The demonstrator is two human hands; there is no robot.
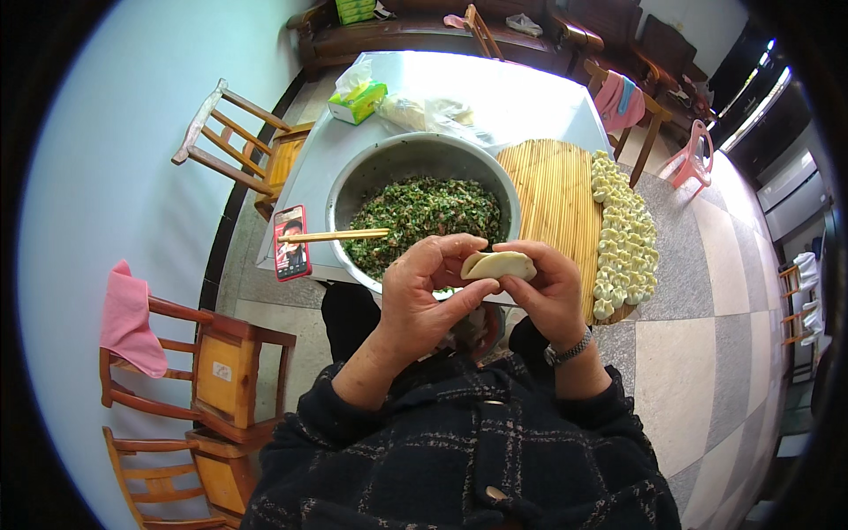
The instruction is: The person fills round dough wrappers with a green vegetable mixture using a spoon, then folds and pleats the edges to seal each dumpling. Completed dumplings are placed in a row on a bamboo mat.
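A folded dumpling [498,266] is held between both hands above the near rim of a metal bowl. My left hand [424,285] grips its left end, where the wrapper edge looks parted. My right hand [546,281], with a watch at the wrist, pinches the dumpling's right side. Chopped green filling [424,212] lies in the large metal bowl [344,175] just beyond my hands. A pair of chopsticks [331,235] rests across the bowl's left rim, tips over the filling. On the right, a round reed tray [546,199] carries rows of pleated dumplings [623,238] along its right side.
At the table's left edge lies a phone [291,255] with its screen lit, under the chopstick ends. A tissue box [358,103] and a plastic bag [430,116] sit behind the bowl. Wooden chairs [225,371] stand at the left, a pink plastic chair [692,159] at the right.
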